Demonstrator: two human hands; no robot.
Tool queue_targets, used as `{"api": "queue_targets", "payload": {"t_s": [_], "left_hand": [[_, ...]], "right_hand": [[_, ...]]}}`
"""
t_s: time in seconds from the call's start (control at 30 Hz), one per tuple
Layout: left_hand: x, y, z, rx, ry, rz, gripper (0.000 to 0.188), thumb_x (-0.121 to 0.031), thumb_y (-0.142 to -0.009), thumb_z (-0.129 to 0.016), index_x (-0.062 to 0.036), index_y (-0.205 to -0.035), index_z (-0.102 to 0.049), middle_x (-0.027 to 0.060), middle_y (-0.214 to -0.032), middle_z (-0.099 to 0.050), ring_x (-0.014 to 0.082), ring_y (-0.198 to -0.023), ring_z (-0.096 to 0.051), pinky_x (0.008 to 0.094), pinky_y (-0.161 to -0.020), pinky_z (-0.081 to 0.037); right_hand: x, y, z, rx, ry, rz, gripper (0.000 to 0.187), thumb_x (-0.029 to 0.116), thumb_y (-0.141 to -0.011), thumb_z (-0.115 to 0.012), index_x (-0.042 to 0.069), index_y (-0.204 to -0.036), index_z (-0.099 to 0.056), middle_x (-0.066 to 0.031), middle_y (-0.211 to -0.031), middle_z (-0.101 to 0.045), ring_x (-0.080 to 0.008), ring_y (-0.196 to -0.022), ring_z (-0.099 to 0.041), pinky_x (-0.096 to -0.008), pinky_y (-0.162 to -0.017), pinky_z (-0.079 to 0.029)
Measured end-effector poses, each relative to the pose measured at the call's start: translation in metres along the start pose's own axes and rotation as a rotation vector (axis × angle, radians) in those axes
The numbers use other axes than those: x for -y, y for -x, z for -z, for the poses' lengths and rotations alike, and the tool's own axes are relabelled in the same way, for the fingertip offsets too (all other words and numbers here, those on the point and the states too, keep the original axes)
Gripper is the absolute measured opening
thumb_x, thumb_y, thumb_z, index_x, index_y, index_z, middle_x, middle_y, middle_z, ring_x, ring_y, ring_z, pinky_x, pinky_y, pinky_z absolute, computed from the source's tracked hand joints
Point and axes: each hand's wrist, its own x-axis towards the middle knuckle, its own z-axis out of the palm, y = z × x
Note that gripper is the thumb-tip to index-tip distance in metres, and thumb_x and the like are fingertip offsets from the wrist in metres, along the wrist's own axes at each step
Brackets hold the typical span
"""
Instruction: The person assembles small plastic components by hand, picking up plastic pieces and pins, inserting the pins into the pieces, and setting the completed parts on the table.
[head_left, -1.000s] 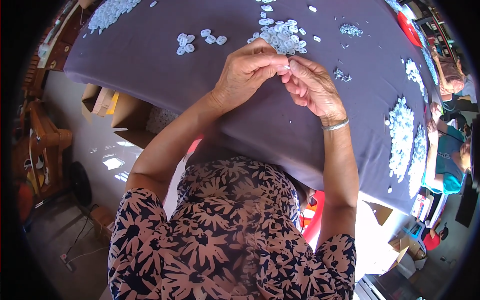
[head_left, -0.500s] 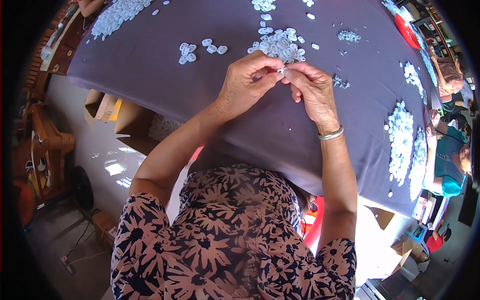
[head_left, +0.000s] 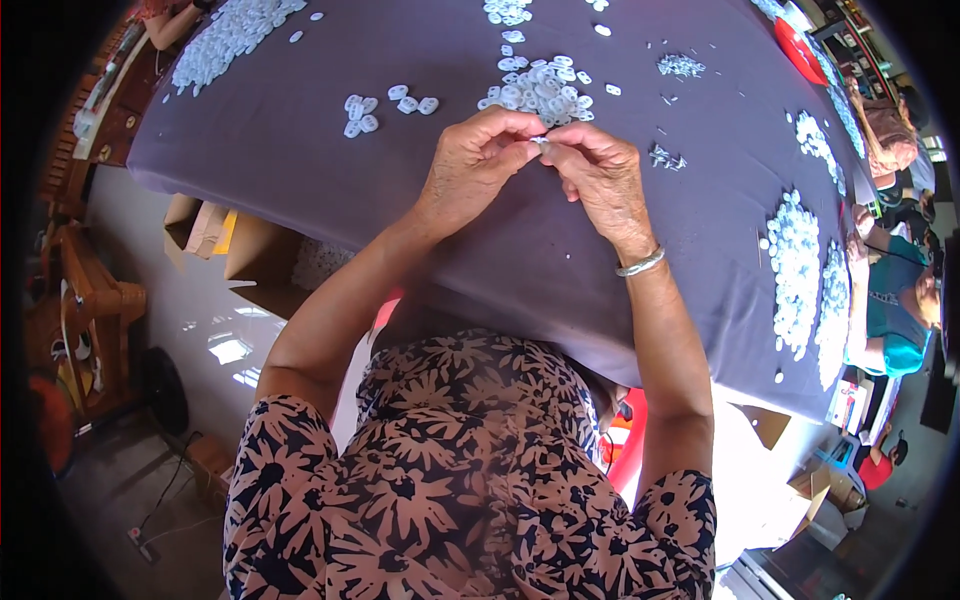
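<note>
While the dark-covered desk (head_left: 480, 265) is viewed from above by the head camera, a small white piece (head_left: 540, 140) is held out over its near part, where the fingertips of both hands are brought together. By the left hand (head_left: 478, 168) it is pinched between thumb and forefinger; by the right hand (head_left: 603, 183) it is pinched likewise, so each grip is clamped on it. Its exact shape is mostly covered by the fingers. A silvery bracelet (head_left: 641, 263) is worn on the right wrist.

Just beyond the fingertips, a pile of white oval pieces (head_left: 545, 90) is spread. To its right, a near cluster of slim metal pieces (head_left: 667, 158) and a far cluster of metal pieces (head_left: 681, 66) are laid. At the far left, a large white heap (head_left: 235, 42) is seen; at the right, a long white heap (head_left: 795, 270) is spread.
</note>
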Motion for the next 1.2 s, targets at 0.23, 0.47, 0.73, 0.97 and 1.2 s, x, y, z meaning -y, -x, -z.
{"api": "queue_targets", "payload": {"t_s": [0.23,0.47,0.73,0.97,1.2], "left_hand": [[0.004,0.001,0.006,-0.038,0.075,0.162,0.017,-0.002,-0.086,-0.062,-0.0021,-0.102,-0.064,0.0039,-0.091,-0.065,0.0101,-0.081,-0.06,0.0232,-0.066,-0.047],[0.007,0.0,0.004,-0.054,0.026,0.09,0.015,-0.003,-0.085,-0.063,-0.0022,-0.1,-0.065,0.0037,-0.091,-0.065,0.0099,-0.08,-0.06,0.0235,-0.065,-0.047],[0.002,0.001,0.004,-0.076,0.062,0.139,0.012,-0.005,-0.088,-0.061,-0.0024,-0.099,-0.065,0.0035,-0.093,-0.062,0.0089,-0.076,-0.057,0.0226,-0.064,-0.047],[0.004,-0.003,0.002,-0.041,0.109,0.122,0.012,-0.007,-0.09,-0.058,-0.0051,-0.1,-0.064,0.0001,-0.089,-0.061,0.0068,-0.074,-0.054,0.0215,-0.063,-0.047],[0.005,-0.001,0.003,-0.014,0.103,0.129,0.014,-0.005,-0.088,-0.059,-0.0044,-0.101,-0.064,0.0016,-0.091,-0.061,0.0068,-0.074,-0.055,0.0217,-0.062,-0.047]], "right_hand": [[-0.003,-0.003,-0.009,0.016,-0.149,-0.038,0.005,0.004,-0.087,-0.059,0.003,-0.087,-0.064,0.0006,-0.07,-0.057,-0.0017,-0.051,-0.045,-0.0167,-0.042,-0.037],[-0.004,-0.003,-0.002,0.064,-0.031,-0.003,0.004,0.007,-0.089,-0.058,0.005,-0.087,-0.061,0.0045,-0.065,-0.05,-0.0008,-0.052,-0.046,-0.0165,-0.041,-0.037],[0.019,-0.005,0.063,-0.248,0.758,0.104,0.011,0.011,-0.079,-0.07,0.002,-0.082,-0.064,0.0019,-0.063,-0.058,-0.0035,-0.059,-0.048,-0.0215,-0.053,-0.041],[0.023,0.006,0.096,-0.329,1.009,-0.188,0.02,0.019,-0.073,-0.072,0.002,-0.081,-0.067,-0.0045,-0.066,-0.064,-0.0107,-0.061,-0.059,-0.0262,-0.06,-0.047],[0.01,-0.002,0.091,-0.283,1.089,-0.192,0.018,0.017,-0.074,-0.071,0.0,-0.079,-0.066,-0.0043,-0.063,-0.063,-0.0112,-0.058,-0.057,-0.0272,-0.058,-0.046]]}}
